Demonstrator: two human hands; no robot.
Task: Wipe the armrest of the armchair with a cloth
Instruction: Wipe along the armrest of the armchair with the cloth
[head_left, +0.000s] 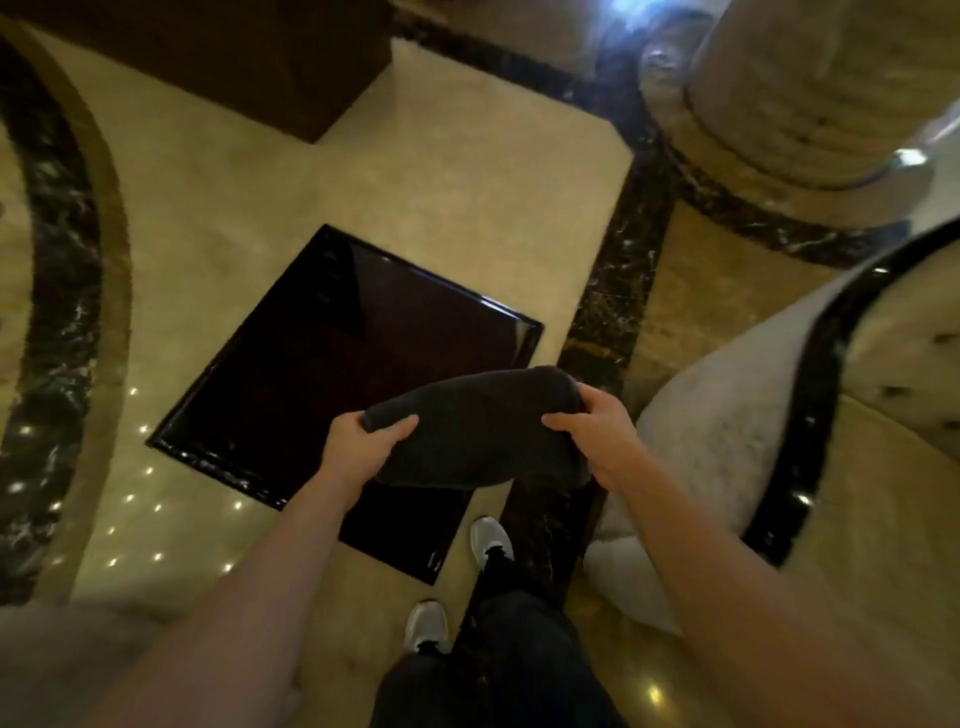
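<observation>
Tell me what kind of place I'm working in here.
Probably a hotel lobby or a formal lounge. The polished marble floor has dark inlaid borders, a stone column base stands at upper right, and a glossy dark side table sits beside a pale tufted armchair.

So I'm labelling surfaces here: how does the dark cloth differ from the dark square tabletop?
The cloth is matte, soft and bunched; the tabletop is glossy, flat and rigid. The cloth is held up by the left hand and right hand; the tabletop lies lower, untouched. Both are very dark.
</observation>
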